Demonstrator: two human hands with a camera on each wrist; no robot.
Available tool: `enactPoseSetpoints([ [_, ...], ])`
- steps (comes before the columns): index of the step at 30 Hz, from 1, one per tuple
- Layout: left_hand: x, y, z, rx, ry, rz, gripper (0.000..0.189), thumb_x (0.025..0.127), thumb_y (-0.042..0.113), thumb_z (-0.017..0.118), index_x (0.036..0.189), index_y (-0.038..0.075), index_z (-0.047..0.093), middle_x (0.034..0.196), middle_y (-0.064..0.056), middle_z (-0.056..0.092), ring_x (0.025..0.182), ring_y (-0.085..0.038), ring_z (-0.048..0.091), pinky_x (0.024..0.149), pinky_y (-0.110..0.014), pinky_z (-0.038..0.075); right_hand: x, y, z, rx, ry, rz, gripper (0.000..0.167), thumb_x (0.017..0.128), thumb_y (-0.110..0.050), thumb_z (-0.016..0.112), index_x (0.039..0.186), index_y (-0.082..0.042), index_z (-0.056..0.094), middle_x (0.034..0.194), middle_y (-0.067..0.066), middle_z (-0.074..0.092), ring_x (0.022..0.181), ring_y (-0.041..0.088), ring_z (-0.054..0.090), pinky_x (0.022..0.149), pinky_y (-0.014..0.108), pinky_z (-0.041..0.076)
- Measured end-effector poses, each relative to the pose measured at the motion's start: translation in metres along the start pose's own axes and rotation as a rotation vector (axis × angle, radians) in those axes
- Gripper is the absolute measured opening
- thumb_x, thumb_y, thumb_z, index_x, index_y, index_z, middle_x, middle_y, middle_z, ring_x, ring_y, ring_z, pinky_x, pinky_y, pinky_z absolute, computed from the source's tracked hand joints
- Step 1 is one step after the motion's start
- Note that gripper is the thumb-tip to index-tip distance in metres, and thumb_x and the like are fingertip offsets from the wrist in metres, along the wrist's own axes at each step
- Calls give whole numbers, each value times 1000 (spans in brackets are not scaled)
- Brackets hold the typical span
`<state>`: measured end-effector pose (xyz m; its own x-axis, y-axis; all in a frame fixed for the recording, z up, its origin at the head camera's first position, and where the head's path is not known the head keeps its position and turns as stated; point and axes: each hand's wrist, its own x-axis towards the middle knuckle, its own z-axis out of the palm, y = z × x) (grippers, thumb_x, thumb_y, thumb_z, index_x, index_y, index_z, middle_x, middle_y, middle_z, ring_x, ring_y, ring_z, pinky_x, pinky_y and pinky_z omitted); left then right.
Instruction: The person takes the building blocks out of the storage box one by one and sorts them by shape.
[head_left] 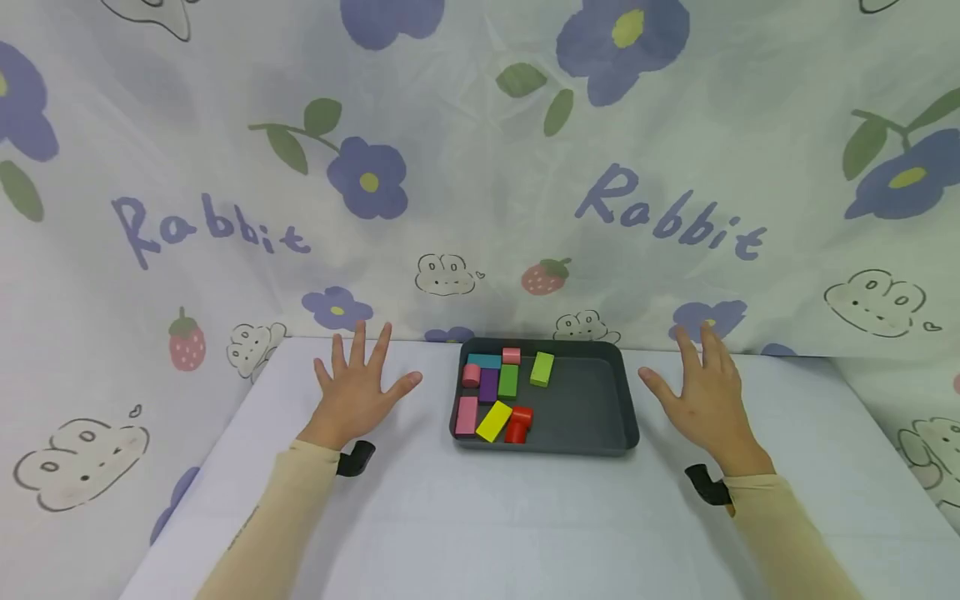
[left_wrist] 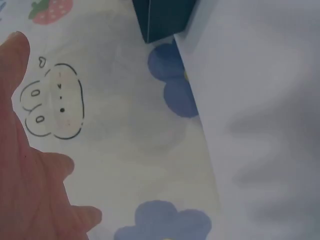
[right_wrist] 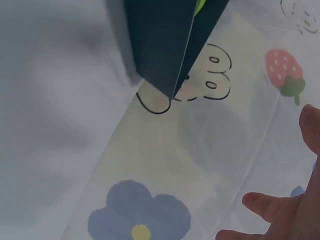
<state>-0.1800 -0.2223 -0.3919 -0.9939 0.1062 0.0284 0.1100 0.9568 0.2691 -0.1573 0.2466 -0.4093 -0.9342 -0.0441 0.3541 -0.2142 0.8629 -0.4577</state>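
Observation:
A dark grey tray (head_left: 585, 408) stands on the white table between both hands, with several coloured blocks gathered in its left half. Among them are a yellow block (head_left: 494, 422), a red T-shaped piece (head_left: 519, 423), a pink block (head_left: 467, 415) and a purple block (head_left: 488, 386). A lime green block (head_left: 542, 369) lies nearer the tray's middle. To the left of the tray, my left hand (head_left: 351, 396) is spread with straight fingers and holds nothing. On the other side, my right hand (head_left: 701, 404) has its fingers extended and thumb apart, also holding nothing.
Behind the table hangs a pale cloth (head_left: 480, 208) printed with flowers, rabbits and strawberries. The white table (head_left: 480, 533) reaches toward the viewer. Black straps (head_left: 356, 458) show at the wrists. Wall corners of the tray (right_wrist: 160, 50) appear in both wrist views.

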Motion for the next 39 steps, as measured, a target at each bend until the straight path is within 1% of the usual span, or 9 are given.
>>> enactPoseSetpoints([
  [7, -2, 5, 5, -35, 4, -1, 99, 94, 75, 42, 163, 16, 5, 165, -25, -7, 146, -57, -8, 104, -82, -5, 3, -13, 8, 37, 8, -7, 83, 97, -51, 60, 154, 3, 31, 159, 37, 13, 145, 56, 13, 108, 77, 13],
  [14, -4, 13, 15, -76, -5, 6, 94, 96, 69, 46, 163, 15, 7, 166, -24, -5, 148, -55, -5, 108, -78, -5, 8, -26, 20, 76, -9, -11, 83, 97, -50, 61, 155, 2, 31, 160, 34, 14, 146, 55, 13, 110, 75, 14],
  [22, -6, 27, 26, -163, -2, 37, 93, 97, 62, 50, 163, 12, 9, 166, -24, -2, 148, -54, -1, 110, -76, -4, 13, -42, 29, 113, -25, 31, 83, 97, -51, 60, 156, 0, 30, 162, 31, 12, 146, 55, 12, 110, 76, 14],
  [26, -9, 35, 33, -204, -2, 41, 92, 97, 61, 51, 163, 11, 10, 166, -25, 0, 148, -53, 1, 110, -76, -2, 16, -47, 34, 129, -41, 40, 83, 98, -51, 59, 156, -1, 29, 163, 30, 11, 147, 54, 12, 109, 76, 15],
  [31, -10, 44, 44, -255, -27, 43, 92, 97, 61, 51, 163, 12, 9, 166, -23, -1, 149, -51, 1, 111, -75, -1, 20, -54, 38, 168, -68, 48, 83, 98, -53, 57, 157, -2, 28, 164, 28, 10, 148, 52, 11, 108, 77, 17],
  [35, -11, 50, 54, -278, -46, 49, 92, 97, 60, 52, 163, 14, 8, 167, -21, -1, 150, -49, 1, 113, -73, 0, 25, -58, 43, 187, -66, 45, 84, 98, -54, 56, 157, -2, 27, 164, 27, 11, 148, 50, 13, 107, 77, 21],
  [39, -14, 56, 62, -306, -42, 61, 90, 97, 54, 56, 163, 12, 11, 167, -22, 2, 149, -50, 3, 113, -73, 1, 31, -62, 48, 209, -75, 49, 83, 99, -53, 56, 158, -3, 27, 164, 26, 11, 148, 49, 14, 106, 76, 23],
])
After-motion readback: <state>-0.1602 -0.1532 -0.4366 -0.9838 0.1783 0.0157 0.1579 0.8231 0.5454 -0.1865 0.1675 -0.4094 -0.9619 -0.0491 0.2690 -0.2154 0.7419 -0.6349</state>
